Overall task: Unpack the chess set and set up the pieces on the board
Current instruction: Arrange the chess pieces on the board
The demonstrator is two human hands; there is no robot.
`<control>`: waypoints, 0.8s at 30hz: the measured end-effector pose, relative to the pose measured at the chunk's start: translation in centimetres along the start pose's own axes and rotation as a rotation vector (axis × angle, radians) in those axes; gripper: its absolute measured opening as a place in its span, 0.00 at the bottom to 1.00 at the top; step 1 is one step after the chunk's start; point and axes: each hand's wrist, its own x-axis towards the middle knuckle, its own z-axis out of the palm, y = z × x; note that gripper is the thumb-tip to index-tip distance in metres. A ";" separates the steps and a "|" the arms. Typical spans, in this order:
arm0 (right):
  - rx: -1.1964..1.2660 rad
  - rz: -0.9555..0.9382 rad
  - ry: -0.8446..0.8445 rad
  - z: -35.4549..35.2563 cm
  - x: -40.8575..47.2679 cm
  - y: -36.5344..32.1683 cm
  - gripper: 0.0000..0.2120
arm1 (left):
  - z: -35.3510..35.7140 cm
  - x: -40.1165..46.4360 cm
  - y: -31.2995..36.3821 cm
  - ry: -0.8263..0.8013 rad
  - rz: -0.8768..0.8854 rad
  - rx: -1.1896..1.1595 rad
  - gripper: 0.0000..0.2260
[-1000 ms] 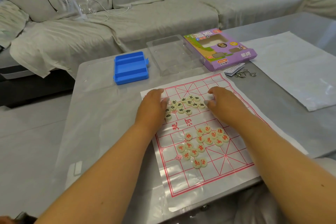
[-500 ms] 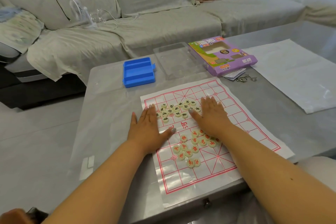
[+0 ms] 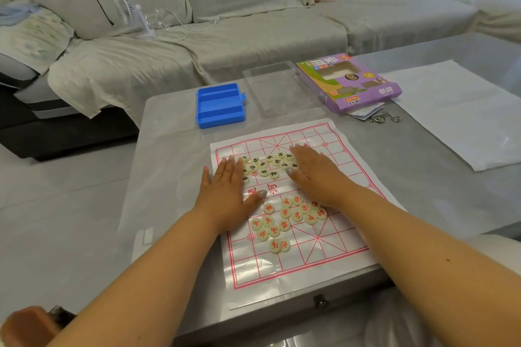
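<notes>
Hands lie flat, fingers straight: left hand [image 3: 225,186] and right hand [image 3: 315,175] flank the black-marked pieces [image 3: 267,165] on the xiangqi board sheet [image 3: 332,251]; red-marked pieces [image 3: 284,220] cluster nearer. Sorting looks done; next, pinch 1 disc and seat it on its intersection.

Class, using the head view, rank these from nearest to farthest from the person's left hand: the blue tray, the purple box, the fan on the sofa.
From the left hand:
1. Blue tray, on the table just beyond the board.
2. Purple box, farther off to the right on the table.
3. Fan, off the table, back on the sofa.
</notes>
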 end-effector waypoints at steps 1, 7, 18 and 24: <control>-0.056 -0.023 -0.022 0.2 0.2 0.2 0.29 | 0.2 0.2 0.3 -0.001 0.001 -0.004 0.42; -0.208 -0.023 -0.081 -0.1 0.6 2.1 0.30 | 1.2 0.8 1.7 0.025 -0.004 -0.042 0.43; -0.124 0.045 -0.074 -1.4 0.6 2.6 0.31 | 0.0 1.7 2.0 0.056 0.030 -0.113 0.39; 0.012 0.043 0.048 -1.6 1.2 2.6 0.25 | -0.5 2.2 1.1 0.135 -0.039 -0.399 0.35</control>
